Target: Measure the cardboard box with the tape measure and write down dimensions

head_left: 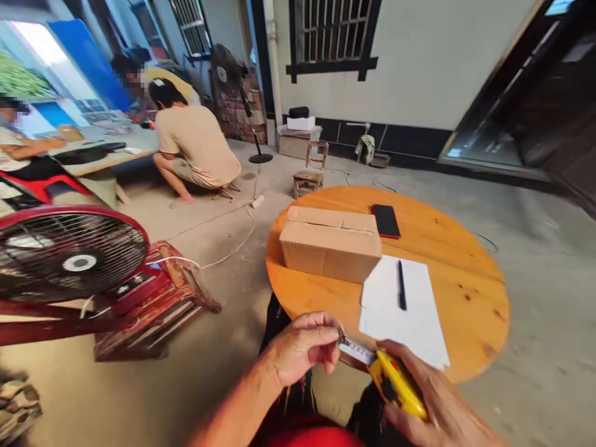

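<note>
My right hand (426,394) is wrapped round the yellow case of a tape measure (401,385). A short length of its white blade (357,351) is drawn out to the left. My left hand (310,344) pinches the blade's end between thumb and fingers. Both hands are at the near edge of a round wooden table (475,273). Beyond them, on the table, sits a closed cardboard box (328,242). White paper sheets (419,332) lie to its right, with a black pen (401,285) on top. A dark phone with a red edge (386,221) lies behind the paper.
A red fan (79,263) stands on a wooden stool (153,310) at left, its white cord trailing over the floor. Several people are at another table (135,146), one crouching (198,146). A small wooden chair (310,177) and a standing fan (228,71) are farther back.
</note>
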Available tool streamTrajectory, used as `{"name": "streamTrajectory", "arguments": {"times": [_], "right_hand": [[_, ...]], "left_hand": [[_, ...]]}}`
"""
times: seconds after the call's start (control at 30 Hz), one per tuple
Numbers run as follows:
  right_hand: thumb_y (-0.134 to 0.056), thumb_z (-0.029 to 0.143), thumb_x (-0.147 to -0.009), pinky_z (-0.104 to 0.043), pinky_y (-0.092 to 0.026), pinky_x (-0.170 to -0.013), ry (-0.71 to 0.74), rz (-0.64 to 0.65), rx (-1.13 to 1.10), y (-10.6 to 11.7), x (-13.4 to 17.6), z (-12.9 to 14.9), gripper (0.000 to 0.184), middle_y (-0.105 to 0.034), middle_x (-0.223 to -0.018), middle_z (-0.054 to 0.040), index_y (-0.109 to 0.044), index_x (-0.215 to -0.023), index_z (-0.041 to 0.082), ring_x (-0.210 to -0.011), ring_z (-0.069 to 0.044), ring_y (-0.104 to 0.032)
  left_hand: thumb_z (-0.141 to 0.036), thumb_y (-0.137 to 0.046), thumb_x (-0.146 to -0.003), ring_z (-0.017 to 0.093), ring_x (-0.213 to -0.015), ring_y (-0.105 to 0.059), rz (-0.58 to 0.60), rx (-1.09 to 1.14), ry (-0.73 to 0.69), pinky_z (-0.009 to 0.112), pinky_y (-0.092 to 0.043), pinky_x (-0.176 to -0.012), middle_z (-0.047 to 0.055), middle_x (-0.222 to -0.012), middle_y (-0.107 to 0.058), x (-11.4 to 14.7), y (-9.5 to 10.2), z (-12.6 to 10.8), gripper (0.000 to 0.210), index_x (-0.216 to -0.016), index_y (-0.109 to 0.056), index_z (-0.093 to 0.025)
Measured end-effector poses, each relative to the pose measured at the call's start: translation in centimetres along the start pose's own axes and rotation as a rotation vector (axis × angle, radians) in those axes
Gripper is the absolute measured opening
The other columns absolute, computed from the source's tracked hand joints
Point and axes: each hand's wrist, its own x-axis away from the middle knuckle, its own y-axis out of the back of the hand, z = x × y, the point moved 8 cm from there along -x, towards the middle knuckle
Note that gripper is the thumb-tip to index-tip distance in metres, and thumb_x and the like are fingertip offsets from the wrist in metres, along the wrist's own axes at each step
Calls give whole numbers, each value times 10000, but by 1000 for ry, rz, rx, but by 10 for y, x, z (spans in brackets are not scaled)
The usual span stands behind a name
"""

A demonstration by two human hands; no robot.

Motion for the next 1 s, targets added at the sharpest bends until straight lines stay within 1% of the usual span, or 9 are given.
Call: {"name": "streamTrajectory", "arguments": {"times": [0.1, 0.27, 0.37, 0.47, 0.57, 0.63, 0.77, 0.83, 1.0], "right_hand": [[-612, 305, -765, -418, -537, -890, -53, 84, -50, 3, 4, 3, 607, -656, -1217, -104, -509, -1360, 241, -1038, -285, -649], [-609, 250, -754, -417, -517, -924, -35, 110, -90, 10, 8, 8, 620, -639, -1256, -94, -512, -1367, 268, -1076, -279, -634], [-613, 259, -748, -412, -521, -918, -33, 145, -98, 12, 9, 8, 640, -643, -1272, -90, -509, -1380, 275, -1058, -276, -647], [-618, 243, -715, -388, -534, -883, -56, 186, -123, 13, 12, 6, 676, -676, -1219, -75, -515, -1383, 269, -989, -261, -669], [-616, 191, -666, -337, -544, -831, -117, 220, -144, 14, 19, -3, 709, -712, -1146, -46, -545, -1367, 279, -943, -246, -680], [-619, 179, -664, -334, -541, -833, -163, 258, -165, 12, 26, -14, 707, -716, -1143, -38, -559, -1359, 295, -965, -253, -674], [-646, 314, -775, -435, -480, -960, -207, 389, -249, -3, 40, -39, 674, -619, -1316, -62, -479, -1428, 336, -1146, -308, -589], [-625, 378, -819, -470, -439, -1008, -229, 419, -292, -7, 42, -47, 662, -580, -1358, -66, -438, -1453, 345, -1206, -325, -541], [-625, 399, -808, -489, -383, -1055, -281, 443, -380, -5, 36, -42, 627, -590, -1341, -63, -492, -1418, 337, -1221, -343, -516]], "left_hand": [[-288, -751, -730, 87, -486, -545, 36, 21, 69, 195, -439, -481, 16, -604, -621, -8, -7, 2, 231, -852, -645, -122], [-293, -753, -739, 79, -486, -527, 77, 8, 121, 186, -435, -475, 21, -604, -610, -16, -17, 9, 235, -853, -655, -113], [-286, -765, -749, 72, -504, -525, 56, 16, 134, 175, -438, -471, 10, -625, -599, -22, -15, 12, 226, -864, -660, -122], [-270, -782, -745, 68, -519, -530, 11, 39, 142, 171, -433, -454, 3, -668, -585, -28, -10, 12, 218, -861, -669, -124], [-265, -790, -743, 62, -528, -533, -6, 44, 137, 172, -434, -448, 2, -712, -575, -33, -9, 9, 218, -861, -682, -116], [-266, -798, -737, 58, -521, -527, -10, 46, 140, 171, -430, -445, -2, -704, -564, -35, -10, 9, 223, -855, -687, -112], [-277, -818, -718, 59, -506, -516, -20, 45, 160, 175, -420, -442, -7, -670, -554, -39, -12, 14, 239, -841, -686, -120], [-286, -828, -706, 62, -507, -512, -30, 38, 162, 181, -419, -447, -5, -673, -558, -40, -12, 17, 256, -846, -685, -127], [-354, -821, -713, 68, -526, -492, -69, -71, 129, 194, -414, -463, -9, -688, -543, -38, -10, 14, 318, -907, -691, -138]]}}
